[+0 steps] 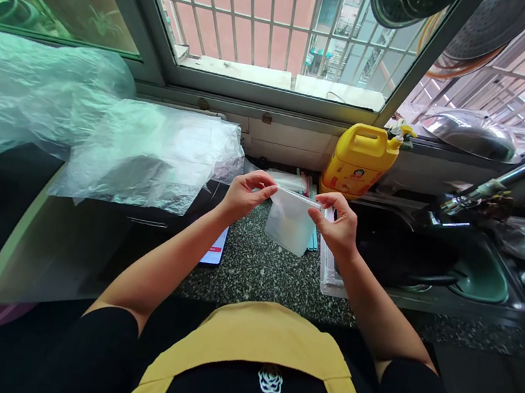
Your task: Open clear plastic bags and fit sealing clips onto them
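Observation:
A small, translucent zip-top plastic bag [289,223] hangs between my hands above the speckled countertop [253,276]. My left hand [248,195] pinches its upper left corner. With thumb and fingers, my right hand [338,222] grips the upper right corner, along the zip edge. The bag hangs down flat, and I cannot make out anything inside it. Behind it lie some light blue strips [314,241], partly covered by the bag. A clear plastic tray or lid [331,282] rests below my right hand. Beneath my left forearm a phone [215,250] with a lit screen is partly hidden.
At the back stands a yellow jug [357,162] with a pump. On the right is a sink [520,289] holding a dark pan [400,248], with a faucet [470,199] above. Plastic sheeting [149,149] covers appliances on the left. A barred window [260,93] borders the counter.

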`<state>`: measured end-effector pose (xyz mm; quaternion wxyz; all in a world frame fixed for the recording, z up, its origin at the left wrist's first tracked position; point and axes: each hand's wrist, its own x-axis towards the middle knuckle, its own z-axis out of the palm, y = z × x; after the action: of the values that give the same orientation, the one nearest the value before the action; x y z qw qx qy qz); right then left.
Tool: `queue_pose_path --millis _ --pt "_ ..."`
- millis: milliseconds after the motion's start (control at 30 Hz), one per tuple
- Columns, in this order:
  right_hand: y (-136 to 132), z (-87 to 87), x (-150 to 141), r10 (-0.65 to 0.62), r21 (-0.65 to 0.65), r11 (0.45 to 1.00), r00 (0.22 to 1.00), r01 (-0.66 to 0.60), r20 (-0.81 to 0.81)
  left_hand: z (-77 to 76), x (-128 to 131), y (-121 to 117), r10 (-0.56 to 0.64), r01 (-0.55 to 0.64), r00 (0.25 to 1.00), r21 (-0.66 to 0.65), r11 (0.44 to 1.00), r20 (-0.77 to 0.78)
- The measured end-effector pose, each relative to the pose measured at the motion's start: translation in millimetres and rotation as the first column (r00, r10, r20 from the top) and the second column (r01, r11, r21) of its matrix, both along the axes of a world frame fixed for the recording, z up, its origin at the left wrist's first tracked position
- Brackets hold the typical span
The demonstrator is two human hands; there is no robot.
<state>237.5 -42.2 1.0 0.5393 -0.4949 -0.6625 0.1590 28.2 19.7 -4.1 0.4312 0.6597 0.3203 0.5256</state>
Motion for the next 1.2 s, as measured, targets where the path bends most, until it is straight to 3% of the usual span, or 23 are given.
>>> queue_pose_path --millis 467,900,1067,1200 --pt "4.6 -3.4 -7.4 0.038 -0.074 0.996 0.987 -0.05 -0.154 10.4 -3.9 -13.8 0.005 -0.006 1.0 -0.135 0.991 -0.013" --pt "6.2 -5.1 -8.7 0.065 -0.093 0.991 0.965 -0.091 -0.253 16.8 -2.7 -20.1 0.012 -0.015 1.0 -0.125 0.992 -0.028" --pt "7.2 -5.8 -2.2 0.082 -0.11 0.988 0.979 -0.104 -0.184 20.8 -2.9 -22.6 0.019 -0.025 0.999 -0.13 0.991 -0.044" --pt "10.5 9.2 4.8 0.096 -0.042 0.995 0.995 -0.096 0.004 26.7 0.2 -24.8 0.01 -0.018 0.993 -0.07 0.997 -0.117"
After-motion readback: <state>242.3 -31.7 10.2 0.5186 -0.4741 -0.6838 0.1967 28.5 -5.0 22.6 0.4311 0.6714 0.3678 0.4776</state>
